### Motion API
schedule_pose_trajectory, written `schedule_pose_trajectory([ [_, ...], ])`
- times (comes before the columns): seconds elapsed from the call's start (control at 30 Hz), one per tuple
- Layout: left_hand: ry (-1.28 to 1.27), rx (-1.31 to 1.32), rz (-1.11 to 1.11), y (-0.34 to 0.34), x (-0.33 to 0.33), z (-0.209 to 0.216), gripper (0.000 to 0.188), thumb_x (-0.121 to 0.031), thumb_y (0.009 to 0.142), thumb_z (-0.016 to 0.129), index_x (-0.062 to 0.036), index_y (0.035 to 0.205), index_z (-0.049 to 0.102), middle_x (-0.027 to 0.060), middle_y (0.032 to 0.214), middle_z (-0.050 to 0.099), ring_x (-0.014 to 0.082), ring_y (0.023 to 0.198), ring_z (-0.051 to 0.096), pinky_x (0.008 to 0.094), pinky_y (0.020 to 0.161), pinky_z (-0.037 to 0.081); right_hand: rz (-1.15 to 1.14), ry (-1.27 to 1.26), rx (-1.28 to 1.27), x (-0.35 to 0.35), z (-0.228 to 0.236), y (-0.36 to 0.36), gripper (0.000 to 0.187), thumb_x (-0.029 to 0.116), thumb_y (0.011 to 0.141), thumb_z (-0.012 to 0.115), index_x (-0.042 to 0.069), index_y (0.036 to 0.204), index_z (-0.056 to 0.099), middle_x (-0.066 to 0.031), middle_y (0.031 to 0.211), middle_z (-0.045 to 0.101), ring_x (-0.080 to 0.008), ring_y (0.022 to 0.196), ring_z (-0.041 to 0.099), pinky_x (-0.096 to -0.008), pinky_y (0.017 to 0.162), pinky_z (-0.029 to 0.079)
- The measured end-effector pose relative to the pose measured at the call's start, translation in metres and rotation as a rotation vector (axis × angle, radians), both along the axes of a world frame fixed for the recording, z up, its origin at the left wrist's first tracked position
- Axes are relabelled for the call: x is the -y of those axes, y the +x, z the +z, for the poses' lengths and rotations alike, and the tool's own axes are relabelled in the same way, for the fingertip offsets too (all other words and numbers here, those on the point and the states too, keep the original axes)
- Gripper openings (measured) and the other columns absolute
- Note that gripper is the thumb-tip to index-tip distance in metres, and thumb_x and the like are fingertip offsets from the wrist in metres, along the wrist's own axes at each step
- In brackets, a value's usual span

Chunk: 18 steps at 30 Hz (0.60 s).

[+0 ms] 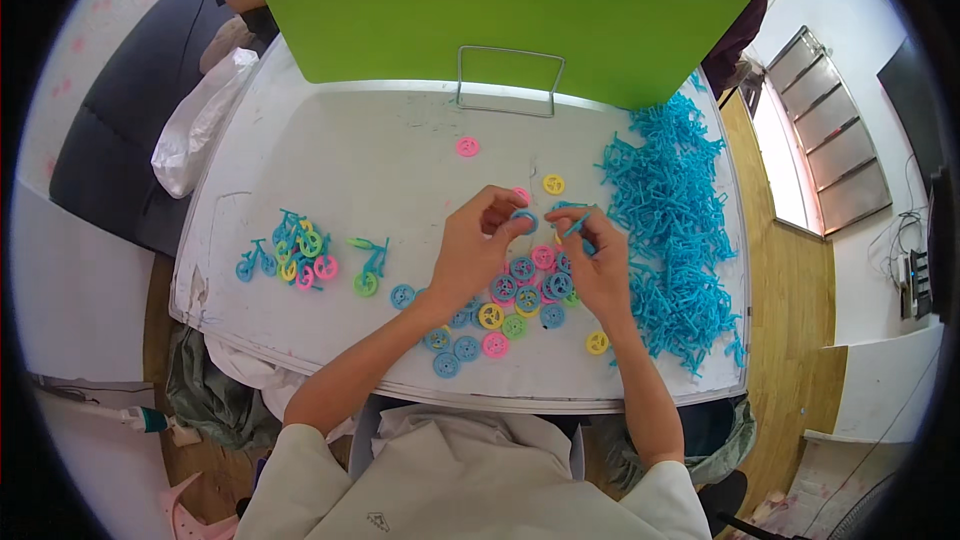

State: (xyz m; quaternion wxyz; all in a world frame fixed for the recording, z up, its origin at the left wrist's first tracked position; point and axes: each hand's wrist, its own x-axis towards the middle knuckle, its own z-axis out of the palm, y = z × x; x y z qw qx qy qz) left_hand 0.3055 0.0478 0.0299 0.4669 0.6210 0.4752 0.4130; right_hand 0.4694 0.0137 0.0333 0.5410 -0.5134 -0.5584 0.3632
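Between the thumb and fingers of my left hand [473,245] is a small blue toy wheel [524,221]. My right hand [597,265] pinches a blue plastic toy bicycle frame [575,224], partly hidden by the fingers. The two pieces are held close to each other above the table; whether they touch I cannot tell. Beneath my hands lie loose wheels [490,316] in blue, pink, yellow and green. To the left is a small heap of toy bicycles [300,252] with wheels on them, and one more toy bicycle [369,268] stands apart nearer my left hand.
A large pile of blue frames [672,225] covers the table's right side. Across the far edge stands a green panel [520,10], with a bent metal wire stand [510,112] before it. A pink wheel [467,146] and a yellow wheel [553,184] lie farther back on the white table [300,330].
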Motion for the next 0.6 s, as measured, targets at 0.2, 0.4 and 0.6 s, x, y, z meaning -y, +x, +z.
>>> schedule_pose_trajectory([
  [0.2,-0.265,0.327,-0.148,-0.01,-0.001,0.006,0.018,-0.019,0.096,0.059,-0.0036,0.105,0.058,0.0036,0.096,0.064,0.0106,0.085,0.061,0.0237,0.073,0.05,0.086,-0.001,0.205,0.004,0.011,-0.001,0.012,0.008,0.091,0.06,0.001,0.1,0.065,-0.0009,0.083,0.062,-0.004,0.066,0.051,-0.0206,0.058,0.042],
  [0.4,-0.457,0.455,-0.29,-0.014,-0.002,0.001,0.021,-0.023,0.098,0.056,-0.0057,0.109,0.054,0.0048,0.101,0.062,0.013,0.09,0.063,0.0244,0.077,0.053,0.209,-0.13,0.159,0.006,0.012,0.0,0.014,0.008,0.093,0.058,0.001,0.104,0.064,-0.0004,0.082,0.062,-0.0043,0.066,0.052,-0.0208,0.059,0.043],
  [0.6,-0.455,0.502,-0.287,-0.016,-0.001,0.006,0.022,-0.025,0.097,0.057,-0.0071,0.109,0.054,0.0051,0.101,0.063,0.0157,0.092,0.065,0.0256,0.078,0.053,0.127,-0.109,0.044,0.006,0.013,-0.008,0.015,0.014,0.093,0.061,0.002,0.102,0.064,-0.003,0.075,0.061,-0.0076,0.065,0.053,-0.0236,0.057,0.042],
])
